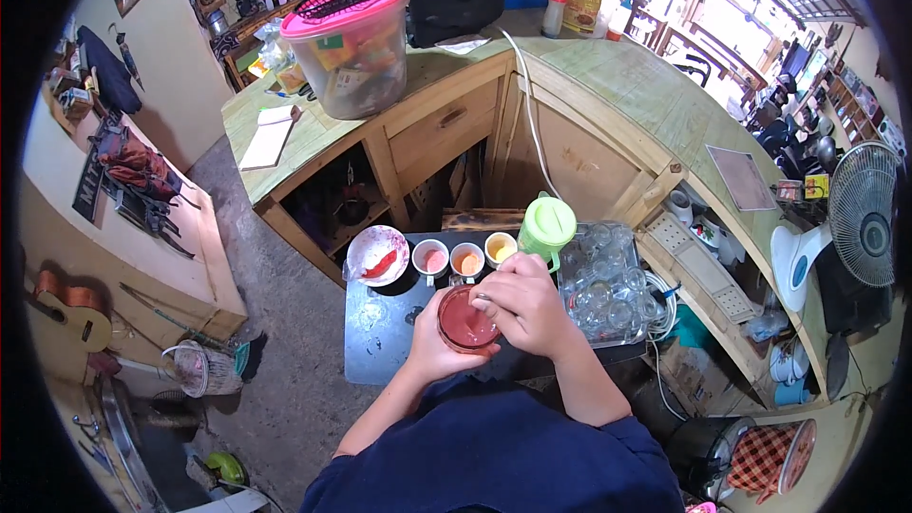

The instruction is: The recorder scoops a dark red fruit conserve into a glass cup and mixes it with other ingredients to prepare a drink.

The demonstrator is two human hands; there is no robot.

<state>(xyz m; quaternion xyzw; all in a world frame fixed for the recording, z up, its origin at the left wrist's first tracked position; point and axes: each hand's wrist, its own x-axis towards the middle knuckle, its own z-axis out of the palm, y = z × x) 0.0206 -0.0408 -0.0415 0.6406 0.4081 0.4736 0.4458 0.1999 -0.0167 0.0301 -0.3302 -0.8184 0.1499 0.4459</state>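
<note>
My left hand [435,342] is wrapped round a jar [463,334] of reddish-brown liquid, held above the small table. Over the jar's mouth, my right hand [528,302] pinches what looks like a spoon [484,298]; its lower part is hidden in the jar and liquid. Just beyond the jar, three light mugs stand in a row: one with pink contents [431,258], one with orange [466,260] and one with yellow [501,248]. Left of them is a patterned bowl [356,252] with a red utensil [382,264] lying in it.
A green lidded pitcher [549,228] stands beyond my right hand, beside a tray of clear glasses [603,294]. These sit on a dark small table [375,342]. A curved green-topped counter [608,66] surrounds it, bearing a pink-lidded bin [350,57]. A fan [860,218] stands at right.
</note>
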